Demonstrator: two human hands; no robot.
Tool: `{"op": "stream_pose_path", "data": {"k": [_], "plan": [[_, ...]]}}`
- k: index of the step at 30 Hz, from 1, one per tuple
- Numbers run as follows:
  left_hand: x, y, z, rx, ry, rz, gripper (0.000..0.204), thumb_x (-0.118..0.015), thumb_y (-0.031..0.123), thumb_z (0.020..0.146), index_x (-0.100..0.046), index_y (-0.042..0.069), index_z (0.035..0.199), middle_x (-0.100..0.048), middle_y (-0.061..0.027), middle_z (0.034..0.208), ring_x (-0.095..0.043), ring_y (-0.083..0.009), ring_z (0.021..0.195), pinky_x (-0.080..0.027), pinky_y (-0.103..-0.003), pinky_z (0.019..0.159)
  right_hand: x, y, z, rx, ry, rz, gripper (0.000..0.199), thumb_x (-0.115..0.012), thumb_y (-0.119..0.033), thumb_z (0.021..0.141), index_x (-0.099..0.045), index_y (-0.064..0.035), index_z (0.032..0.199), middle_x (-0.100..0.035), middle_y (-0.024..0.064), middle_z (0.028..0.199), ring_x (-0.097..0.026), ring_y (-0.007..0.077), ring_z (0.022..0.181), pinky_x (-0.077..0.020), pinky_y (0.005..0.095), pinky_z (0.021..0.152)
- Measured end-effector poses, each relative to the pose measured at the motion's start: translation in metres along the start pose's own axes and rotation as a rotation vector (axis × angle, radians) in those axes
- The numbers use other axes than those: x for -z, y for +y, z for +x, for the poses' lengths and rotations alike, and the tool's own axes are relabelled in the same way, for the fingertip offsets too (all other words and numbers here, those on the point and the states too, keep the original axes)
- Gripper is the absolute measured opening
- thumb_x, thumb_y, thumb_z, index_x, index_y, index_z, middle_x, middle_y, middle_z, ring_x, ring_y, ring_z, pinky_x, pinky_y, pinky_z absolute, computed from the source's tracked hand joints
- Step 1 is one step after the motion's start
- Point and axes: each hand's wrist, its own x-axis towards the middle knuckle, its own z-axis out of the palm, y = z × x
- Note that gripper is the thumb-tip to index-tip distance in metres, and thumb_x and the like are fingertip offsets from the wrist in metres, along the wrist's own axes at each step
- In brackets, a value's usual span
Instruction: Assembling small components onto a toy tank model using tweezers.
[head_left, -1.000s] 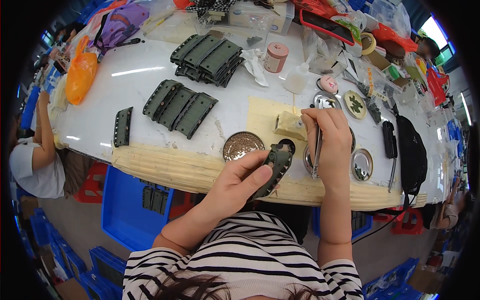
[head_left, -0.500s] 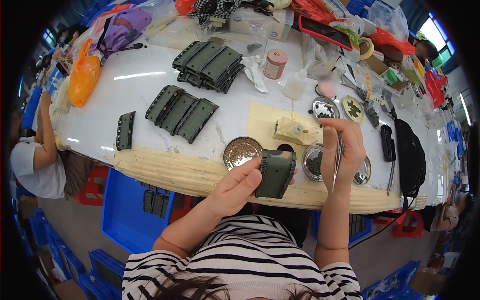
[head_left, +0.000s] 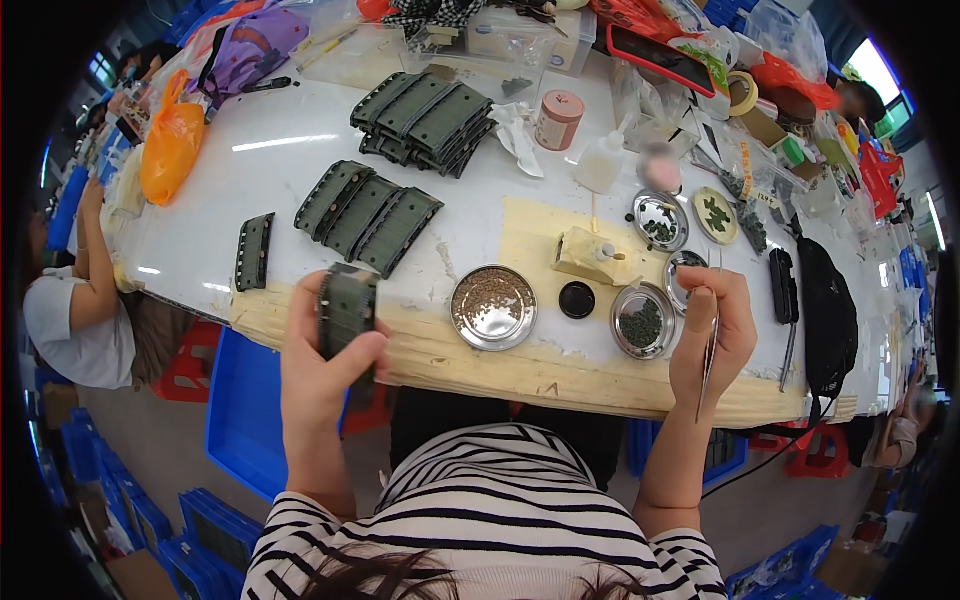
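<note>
My left hand, raised above the table's front edge, grips a dark green curved plastic panel between thumb and fingers. On the right, my right hand is closed on metal tweezers, their tip end pointing down toward me. Similar green panels lie in a row beyond my left hand, with one narrow green piece to their left. Between my hands stands a round metal dish of small brown bits. Near my right hand is another metal dish holding tiny green parts.
More green panels form a stack farther back. A cream block, a black round cap, a squeeze bottle and a pink jar stand mid-table. A black pouch lies right; a blue tray sits below the edge.
My left hand has carried the green panel leftward, away from the dishes, and turned it more edge-on. My right hand, still with the tweezers, has shifted slightly right and toward me.
</note>
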Motion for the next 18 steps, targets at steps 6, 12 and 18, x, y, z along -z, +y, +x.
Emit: {"op": "stream_pose_path", "data": {"k": [6,12,18], "plan": [[0.081,-0.011,0.026,-0.390,0.344,0.928,0.043,-0.076,0.014,0.075,-0.058,-0.002,0.111,-0.060,-0.0075,0.083,-0.060,-0.0166,0.074,-0.048,-0.028,0.068,0.007,-0.007,-0.005,-0.015,-0.031,0.025,0.020,-0.059,-0.018,0.092,-0.065,0.0000,0.084,-0.060,0.0085,0.077,-0.055,0.0193,0.074,-0.0421,0.0287,0.069],[0.073,0.002,0.035,-0.193,0.437,0.948,0.042,-0.077,0.022,0.075,-0.063,-0.003,0.106,-0.068,-0.0158,0.096,-0.065,-0.0242,0.086,-0.050,-0.035,0.078,0.010,-0.012,-0.005,-0.014,-0.062,0.019,0.021,-0.058,-0.018,0.092,-0.065,0.0003,0.085,-0.059,0.0084,0.077,-0.055,0.0181,0.074,-0.0419,0.0290,0.070],[0.071,-0.004,0.052,-0.521,0.630,1.266,0.034,-0.077,0.022,0.078,-0.065,0.001,0.101,-0.065,-0.0119,0.095,-0.059,-0.0286,0.091,-0.046,-0.038,0.082,0.018,-0.007,-0.009,0.000,-0.055,0.030,0.034,-0.060,-0.032,0.091,-0.064,0.0007,0.084,-0.058,0.0086,0.077,-0.054,0.0196,0.074,-0.0408,0.0293,0.070]]}}
